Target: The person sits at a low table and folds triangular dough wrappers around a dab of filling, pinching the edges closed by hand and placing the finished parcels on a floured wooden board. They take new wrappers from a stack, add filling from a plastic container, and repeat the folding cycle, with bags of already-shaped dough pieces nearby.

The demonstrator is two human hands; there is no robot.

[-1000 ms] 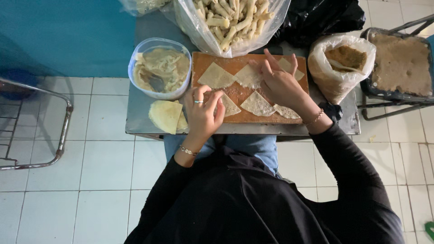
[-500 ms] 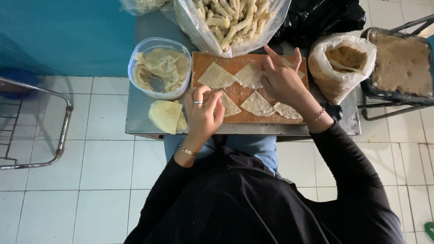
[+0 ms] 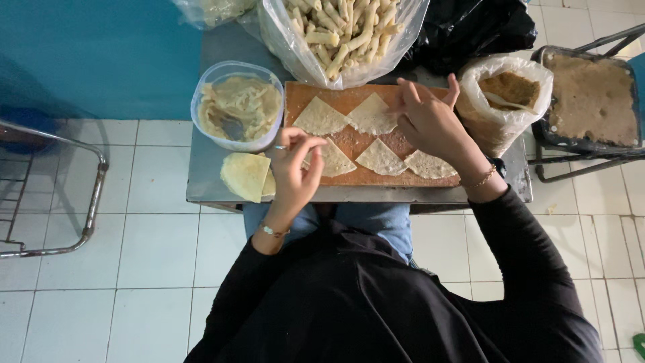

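Note:
On the wooden board (image 3: 349,140) lie several triangular pastry sheets (image 3: 321,117). My left hand (image 3: 295,169) hovers over the board's left end, fingers curled and pinched above one sheet (image 3: 334,161); whether it grips the sheet is unclear. My right hand (image 3: 430,121) rests on the board's right side, fingers spread, touching the upper sheet (image 3: 371,114) at its edge. Another sheet (image 3: 430,165) lies under that wrist.
A round plastic tub of pale filling (image 3: 237,106) stands left of the board, with a stack of folded wrappers (image 3: 246,176) below it. A clear bag of rolled pieces (image 3: 344,32) sits behind, a bag of crumbs (image 3: 508,94) at right, a crumb tray (image 3: 591,101) beyond.
My left hand has lifted slightly and opened its fingers over the lower left sheet. My right hand has shifted up toward the upper sheet.

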